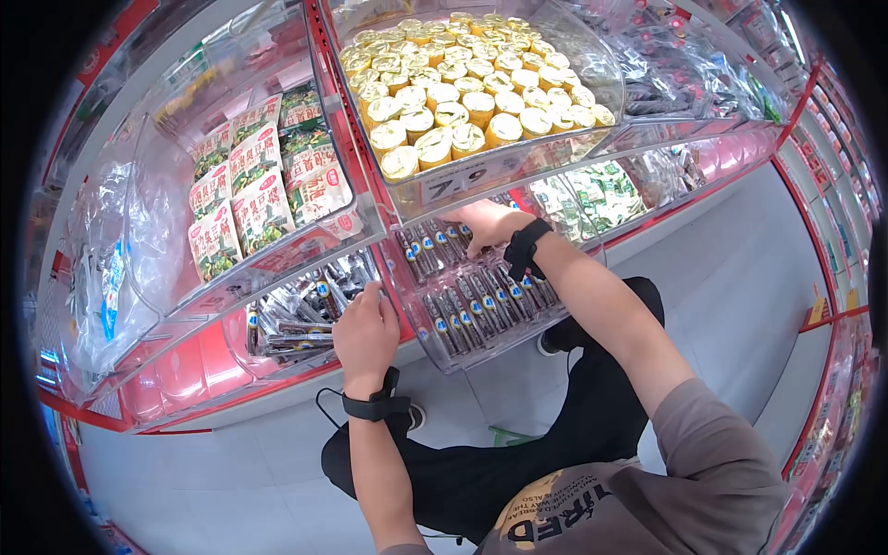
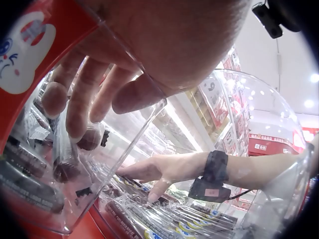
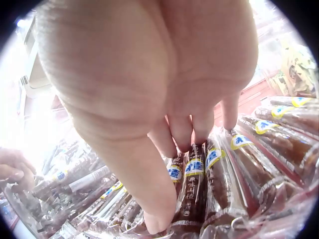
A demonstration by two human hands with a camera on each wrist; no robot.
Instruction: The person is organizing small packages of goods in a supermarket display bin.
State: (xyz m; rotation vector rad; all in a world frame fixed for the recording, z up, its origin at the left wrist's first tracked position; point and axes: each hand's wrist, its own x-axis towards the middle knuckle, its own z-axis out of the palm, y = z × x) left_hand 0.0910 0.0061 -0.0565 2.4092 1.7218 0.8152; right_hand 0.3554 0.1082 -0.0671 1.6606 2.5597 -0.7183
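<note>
In the head view my right hand [image 1: 492, 225] reaches into a clear bin of dark brown hawthorn sticks [image 1: 476, 305] in clear wrappers with blue-and-yellow labels. The right wrist view shows its fingertips on the far ends of several sticks [image 3: 193, 184], with the thumb stretched down at their near side. My left hand [image 1: 367, 331] is at the corner of the neighbouring bin. Its fingers [image 2: 79, 107] hang down behind the clear wall [image 2: 127, 149], over loose wrapped sticks [image 2: 30, 184]; I cannot tell whether they press on one.
Above the right hand juts a clear bin of yellow rolls [image 1: 481, 97], its price sign [image 1: 453, 185] at the front. Red-and-white packets [image 1: 245, 190] fill the upper left bin. Green-and-white packets [image 1: 601, 190] lie to the right. Bent legs [image 1: 527, 462] stand close before the shelf.
</note>
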